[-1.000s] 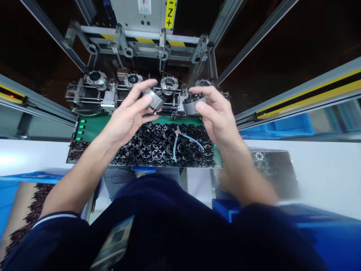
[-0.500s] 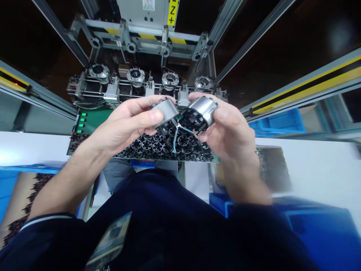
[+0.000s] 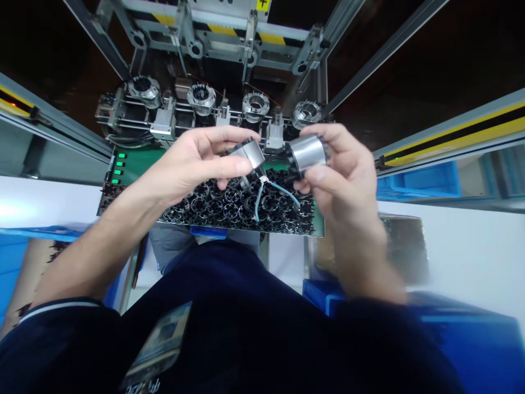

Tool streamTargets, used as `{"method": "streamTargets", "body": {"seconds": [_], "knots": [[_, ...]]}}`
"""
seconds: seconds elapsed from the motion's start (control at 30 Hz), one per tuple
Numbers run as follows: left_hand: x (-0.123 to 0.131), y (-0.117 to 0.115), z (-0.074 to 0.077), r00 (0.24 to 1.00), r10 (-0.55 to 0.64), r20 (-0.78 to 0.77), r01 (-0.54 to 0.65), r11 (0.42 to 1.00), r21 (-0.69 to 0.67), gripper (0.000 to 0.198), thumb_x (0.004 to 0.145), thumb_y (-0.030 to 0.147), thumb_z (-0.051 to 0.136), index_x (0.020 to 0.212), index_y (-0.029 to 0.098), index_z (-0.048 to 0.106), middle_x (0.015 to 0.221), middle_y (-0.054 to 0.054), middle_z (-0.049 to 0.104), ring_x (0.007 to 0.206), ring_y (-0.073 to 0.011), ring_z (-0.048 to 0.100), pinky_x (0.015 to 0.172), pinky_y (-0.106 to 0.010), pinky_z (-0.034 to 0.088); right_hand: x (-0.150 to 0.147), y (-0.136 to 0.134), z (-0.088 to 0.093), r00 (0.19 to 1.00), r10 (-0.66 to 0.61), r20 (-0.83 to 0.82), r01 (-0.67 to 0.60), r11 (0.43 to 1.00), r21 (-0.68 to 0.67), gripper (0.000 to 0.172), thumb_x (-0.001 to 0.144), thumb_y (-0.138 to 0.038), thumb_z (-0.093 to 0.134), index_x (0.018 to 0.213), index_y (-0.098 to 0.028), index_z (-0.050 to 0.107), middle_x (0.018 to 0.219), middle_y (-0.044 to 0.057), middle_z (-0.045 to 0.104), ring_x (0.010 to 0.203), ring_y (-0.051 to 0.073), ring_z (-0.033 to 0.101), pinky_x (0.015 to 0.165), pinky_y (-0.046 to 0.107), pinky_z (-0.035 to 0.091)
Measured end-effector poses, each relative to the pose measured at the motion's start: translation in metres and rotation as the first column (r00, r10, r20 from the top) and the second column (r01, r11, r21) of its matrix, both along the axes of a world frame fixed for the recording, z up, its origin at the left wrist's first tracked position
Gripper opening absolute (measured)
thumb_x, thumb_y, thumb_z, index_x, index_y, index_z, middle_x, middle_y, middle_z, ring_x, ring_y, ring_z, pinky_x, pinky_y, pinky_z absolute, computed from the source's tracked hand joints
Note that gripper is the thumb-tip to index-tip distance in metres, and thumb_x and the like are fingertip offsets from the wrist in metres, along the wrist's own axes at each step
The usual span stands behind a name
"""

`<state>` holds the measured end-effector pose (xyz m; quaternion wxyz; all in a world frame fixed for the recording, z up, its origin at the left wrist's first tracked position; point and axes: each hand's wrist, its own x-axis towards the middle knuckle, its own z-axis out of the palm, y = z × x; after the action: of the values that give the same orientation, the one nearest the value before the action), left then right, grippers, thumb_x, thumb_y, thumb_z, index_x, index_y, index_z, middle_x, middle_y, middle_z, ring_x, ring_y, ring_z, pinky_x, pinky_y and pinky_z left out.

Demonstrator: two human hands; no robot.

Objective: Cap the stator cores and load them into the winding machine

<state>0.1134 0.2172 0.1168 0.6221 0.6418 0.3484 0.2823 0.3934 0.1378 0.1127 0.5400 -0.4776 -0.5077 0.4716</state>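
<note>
I see a flat green work surface (image 3: 137,172) with a straight front edge, bare at its back left and along a thin strip at its right end. Black ring-shaped plastic parts (image 3: 229,210) crowd its front, most lying with their openings facing up, and a pair of pliers with slim light-blue handles (image 3: 263,180) rests across them, handles spread toward the near edge. Small dark reddish pieces (image 3: 110,191) gather at my left corner, below four bright green squares (image 3: 118,164).

Two silver metal cylinders (image 3: 308,153) side by side, blue-handled metal pliers (image 3: 259,200) just chilling on black ring-shaped parts (image 3: 228,210) below, round silver metal fixtures (image 3: 255,113) behind.
</note>
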Motion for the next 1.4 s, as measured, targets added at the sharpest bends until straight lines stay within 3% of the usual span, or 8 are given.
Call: {"method": "streamTargets", "body": {"seconds": [0.13,0.23,0.37,0.53,0.77,0.9,1.03,1.4], "knots": [[-0.001,0.052,-0.016,0.968,0.133,-0.213,-0.057,0.943,0.329,0.084,0.087,0.06,0.108,0.147,0.01,0.078,0.148,-0.013,0.082,0.104,-0.0236,0.088,0.1,-0.042,0.074,0.039,0.062,-0.026,0.934,-0.143,0.329,0.068,0.971,0.231,0.072,0.073,-0.073,0.113,0.126,-0.031,0.088,0.118,0.007,0.085,0.087,0.026,0.081,0.08,0.045,0.075],[0.002,0.102,-0.048,0.904,0.25,-0.348,-0.066,0.883,0.464,0.078,0.086,0.057,0.106,0.14,0.007,0.082,0.124,-0.005,0.088,0.102,-0.0229,0.086,0.11,-0.046,0.069,0.067,0.11,-0.056,0.831,-0.194,0.521,0.09,0.972,0.219,0.083,0.073,-0.079,0.111,0.134,-0.028,0.086,0.129,0.012,0.086,0.083,0.026,0.079,0.083,0.048,0.073],[0.007,0.155,-0.108,0.867,0.355,-0.349,-0.209,0.896,0.392,0.076,0.067,0.041,0.116,0.131,0.013,0.086,0.067,0.015,0.07,0.083,-0.0136,0.068,0.108,-0.036,0.062,0.085,0.149,-0.106,0.721,-0.133,0.68,0.062,0.99,0.128,0.091,0.085,-0.093,0.093,0.142,-0.024,0.081,0.128,0.016,0.087,0.089,0.03,0.081,0.09,0.053,0.072],[0.001,0.168,-0.131,0.888,0.229,-0.398,-0.11,0.947,0.3,0.084,0.068,0.043,0.118,0.136,0.01,0.083,0.075,0.017,0.072,0.082,-0.0088,0.062,0.093,-0.024,0.05,0.091,0.162,-0.136,0.661,-0.037,0.749,-0.01,0.998,0.058,0.097,0.076,-0.103,0.09,0.131,-0.024,0.079,0.108,0.013,0.084,0.091,0.032,0.081,0.094,0.055,0.071],[-0.013,0.076,-0.091,0.931,0.364,-0.026,-0.35,0.911,0.218,0.073,0.07,0.044,0.118,0.133,0.016,0.092,0.114,-0.004,0.09,0.084,-0.0135,0.077,0.079,-0.027,0.06,0.12,0.174,-0.11,0.846,-0.099,0.524,0.082,0.995,0.057,0.086,0.08,-0.083,0.099,0.143,-0.031,0.069,0.115,0.001,0.083,0.103,0.023,0.076,0.103,0.043,0.068],[-0.036,0.0,-0.091,0.938,0.343,0.055,-0.344,0.939,-0.002,0.059,0.073,0.034,0.117,0.127,0.025,0.095,0.111,-0.006,0.091,0.092,-0.0192,0.086,0.085,-0.027,0.069,0.143,0.192,-0.097,0.73,-0.123,0.672,0.118,0.992,0.053,0.082,0.1,-0.055,0.095,0.169,-0.029,0.059,0.127,-0.003,0.083,0.101,0.012,0.07,0.102,0.029,0.065],[-0.061,-0.062,-0.105,0.912,0.409,0.035,-0.392,0.893,-0.222,0.055,0.072,0.032,0.115,0.124,0.028,0.098,0.101,-0.004,0.091,0.087,-0.0191,0.086,0.079,-0.021,0.069,0.16,0.215,-0.091,0.566,-0.171,0.806,0.201,0.977,0.066,0.059,0.096,-0.027,0.099,0.149,-0.013,0.075,0.146,0.008,0.082,0.098,0.01,0.067,0.103,0.029,0.062],[-0.112,-0.158,-0.137,0.638,0.753,-0.161,-0.631,0.392,-0.669,0.081,0.049,0.031,0.124,0.125,0.024,0.095,0.099,0.0,0.088,0.079,-0.0109,0.08,0.084,-0.013,0.07,0.2,0.237,-0.101,0.271,0.021,0.962,0.064,0.997,-0.039,0.061,0.08,-0.036,0.114,0.137,-0.025,0.092,0.116,0.005,0.091,0.104,0.03,0.083,0.111,0.049,0.07]]}}
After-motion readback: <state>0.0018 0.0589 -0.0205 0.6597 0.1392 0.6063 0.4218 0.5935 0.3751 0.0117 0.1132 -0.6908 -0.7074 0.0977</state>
